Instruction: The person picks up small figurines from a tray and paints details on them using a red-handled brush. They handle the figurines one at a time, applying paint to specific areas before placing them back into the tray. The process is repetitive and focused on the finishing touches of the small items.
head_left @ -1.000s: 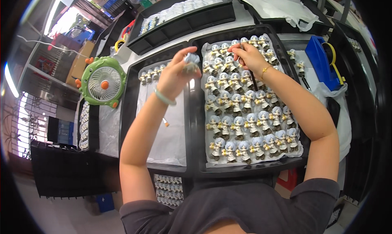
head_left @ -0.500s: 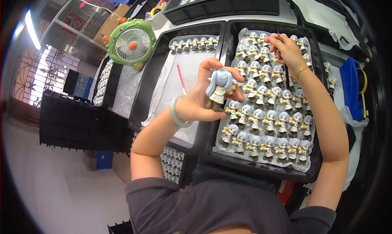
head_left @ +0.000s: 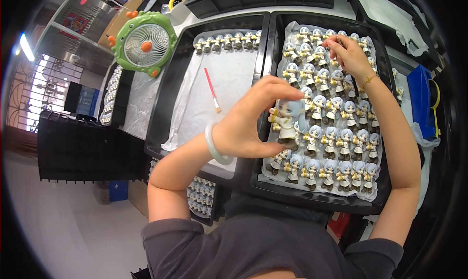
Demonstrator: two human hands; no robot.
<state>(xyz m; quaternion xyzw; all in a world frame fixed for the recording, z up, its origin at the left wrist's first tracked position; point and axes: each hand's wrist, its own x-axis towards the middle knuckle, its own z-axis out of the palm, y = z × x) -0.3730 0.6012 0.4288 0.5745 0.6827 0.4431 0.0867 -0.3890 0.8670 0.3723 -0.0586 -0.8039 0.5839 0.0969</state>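
Note:
Between the thumb and fingers of my left hand point(head_left: 251, 115) is a small figurine point(head_left: 287, 125) with pale blue hair, a white outfit and dark boots. It is upright, slightly blurred, above the left side of the right-hand tray. My right hand point(head_left: 347, 55) is closed in a pinch over the far part of that tray. A thin dark tool point(head_left: 357, 88) shows below it, and its exact kind I cannot make out. Rows of similar figurines point(head_left: 329, 141) lie under both hands on white lining in the black tray point(head_left: 312, 201).
A second black tray point(head_left: 168, 108) on the left has one row of figurines at its far end and a red-handled brush point(head_left: 210, 86) on its lining. A green fan point(head_left: 146, 45) stands beyond it. At the right is a blue holder point(head_left: 423, 103) with a yellow part.
The figurine in my left hand has turned from its back to its front and moved right and down. My right hand stays over the far rows. The whole view has shifted slightly.

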